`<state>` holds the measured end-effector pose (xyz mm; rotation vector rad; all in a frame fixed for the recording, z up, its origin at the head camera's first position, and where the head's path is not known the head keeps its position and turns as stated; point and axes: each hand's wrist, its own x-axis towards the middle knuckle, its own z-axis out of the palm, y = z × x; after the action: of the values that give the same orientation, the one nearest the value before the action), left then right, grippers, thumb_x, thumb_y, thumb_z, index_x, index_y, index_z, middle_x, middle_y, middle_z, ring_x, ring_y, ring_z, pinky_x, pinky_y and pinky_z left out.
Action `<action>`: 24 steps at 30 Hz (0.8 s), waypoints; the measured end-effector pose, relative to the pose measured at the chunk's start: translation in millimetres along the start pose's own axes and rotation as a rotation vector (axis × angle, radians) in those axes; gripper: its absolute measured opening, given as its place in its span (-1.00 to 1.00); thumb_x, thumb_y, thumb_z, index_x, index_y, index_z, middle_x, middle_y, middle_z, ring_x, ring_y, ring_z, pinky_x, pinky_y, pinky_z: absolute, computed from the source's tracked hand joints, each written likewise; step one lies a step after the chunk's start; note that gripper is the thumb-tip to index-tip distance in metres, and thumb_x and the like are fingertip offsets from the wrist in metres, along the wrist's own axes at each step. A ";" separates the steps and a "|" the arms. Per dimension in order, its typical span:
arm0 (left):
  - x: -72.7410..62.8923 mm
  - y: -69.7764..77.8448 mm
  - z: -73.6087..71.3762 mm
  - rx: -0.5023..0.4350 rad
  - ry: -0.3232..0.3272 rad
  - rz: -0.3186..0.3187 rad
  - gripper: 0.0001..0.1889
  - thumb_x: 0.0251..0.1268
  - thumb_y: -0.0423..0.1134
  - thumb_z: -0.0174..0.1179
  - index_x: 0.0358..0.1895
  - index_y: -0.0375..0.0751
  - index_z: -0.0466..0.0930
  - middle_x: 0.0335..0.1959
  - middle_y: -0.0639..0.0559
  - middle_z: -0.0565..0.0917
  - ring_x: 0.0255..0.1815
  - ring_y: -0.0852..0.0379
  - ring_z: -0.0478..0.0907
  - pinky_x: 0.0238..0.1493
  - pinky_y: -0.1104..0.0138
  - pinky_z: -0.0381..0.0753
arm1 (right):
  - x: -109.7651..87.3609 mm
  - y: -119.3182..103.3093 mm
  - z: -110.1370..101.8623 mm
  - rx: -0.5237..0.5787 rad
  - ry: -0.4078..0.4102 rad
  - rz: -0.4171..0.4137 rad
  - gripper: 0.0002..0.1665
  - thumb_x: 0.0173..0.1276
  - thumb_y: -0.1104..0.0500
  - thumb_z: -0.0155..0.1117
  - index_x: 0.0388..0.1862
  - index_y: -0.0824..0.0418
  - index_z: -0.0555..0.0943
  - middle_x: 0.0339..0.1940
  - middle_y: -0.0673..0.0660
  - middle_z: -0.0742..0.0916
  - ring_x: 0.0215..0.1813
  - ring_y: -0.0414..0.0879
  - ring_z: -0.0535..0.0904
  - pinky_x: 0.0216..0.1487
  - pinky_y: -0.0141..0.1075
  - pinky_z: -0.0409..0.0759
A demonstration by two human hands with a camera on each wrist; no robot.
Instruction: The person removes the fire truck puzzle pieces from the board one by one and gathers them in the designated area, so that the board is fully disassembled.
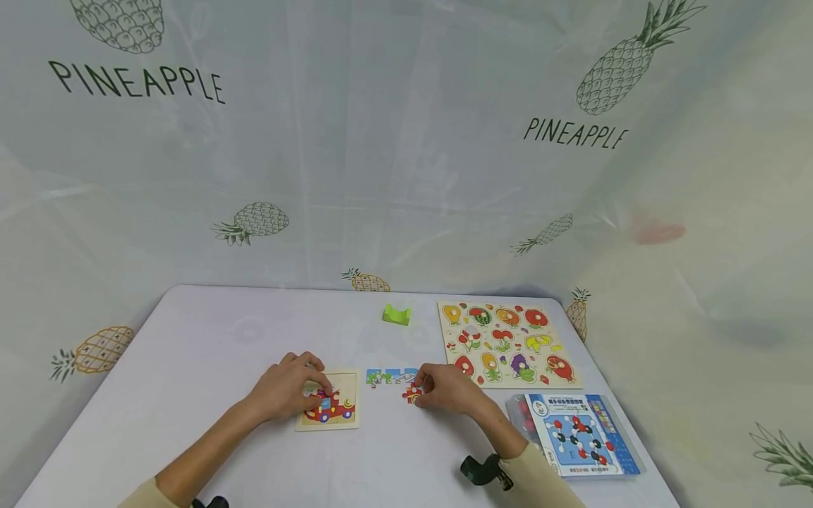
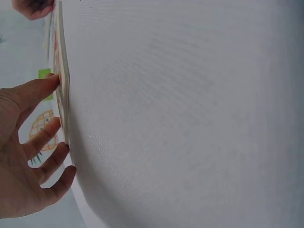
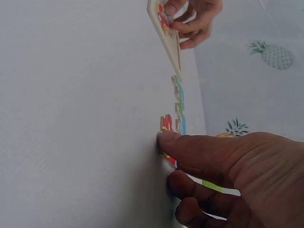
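Observation:
In the head view a small wooden jigsaw board (image 1: 351, 420) with a red-and-blue vehicle picture lies in front of my left hand (image 1: 287, 388). My left thumb and fingertips rest on the picture; the left wrist view shows the other fingers (image 2: 61, 183) spread along the board's edge (image 2: 65, 95). Right of the board, my right hand (image 1: 449, 389) pinches a red jigsaw piece (image 1: 409, 395) between thumb and fingers, low over the table. Just beyond it lies a row of blue-and-green jigsaw pieces (image 1: 384, 377), partly hidden by that hand.
A fruit peg puzzle (image 1: 508, 382) lies at the back right. In front of it sits a boxed molecular model set (image 1: 574, 434). A small green curved block (image 1: 396, 315) stands near the back edge of the white table (image 1: 254, 317), before a pineapple-print curtain (image 1: 406, 176).

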<state>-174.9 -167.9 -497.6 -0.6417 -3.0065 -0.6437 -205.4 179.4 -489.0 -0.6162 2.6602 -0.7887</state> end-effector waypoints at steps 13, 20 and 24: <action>1.1 -2.8 2.7 0.011 0.005 -0.005 -0.81 0.01 -0.10 0.52 -0.34 0.37 0.77 0.03 0.12 0.60 0.07 -0.09 0.47 -0.14 -0.06 0.51 | -0.2 0.7 0.9 0.002 0.006 0.007 -0.71 0.21 0.08 0.53 -0.18 0.09 0.62 -0.44 -0.07 0.59 -0.38 -0.18 0.46 -0.36 -0.34 0.42; 0.4 -1.9 2.1 0.007 0.008 -0.002 -0.80 0.01 -0.10 0.52 -0.35 0.39 0.76 0.04 0.11 0.60 0.07 -0.09 0.47 -0.15 -0.07 0.51 | -0.6 1.6 1.1 0.005 0.011 -0.011 -0.70 0.20 0.08 0.54 -0.18 0.10 0.62 -0.45 -0.07 0.59 -0.40 -0.20 0.46 -0.38 -0.35 0.41; 0.1 -1.4 1.5 0.006 0.006 -0.006 -0.80 0.01 -0.11 0.53 -0.35 0.39 0.76 0.03 0.11 0.60 0.08 -0.10 0.47 -0.13 -0.08 0.51 | -0.1 2.2 1.7 -0.003 0.012 -0.008 -0.70 0.20 0.08 0.54 -0.18 0.10 0.62 -0.46 -0.07 0.59 -0.41 -0.20 0.45 -0.38 -0.35 0.41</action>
<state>-175.4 -168.5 -499.5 -0.6296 -3.0045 -0.6355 -205.4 180.4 -491.5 -0.6252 2.6717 -0.7929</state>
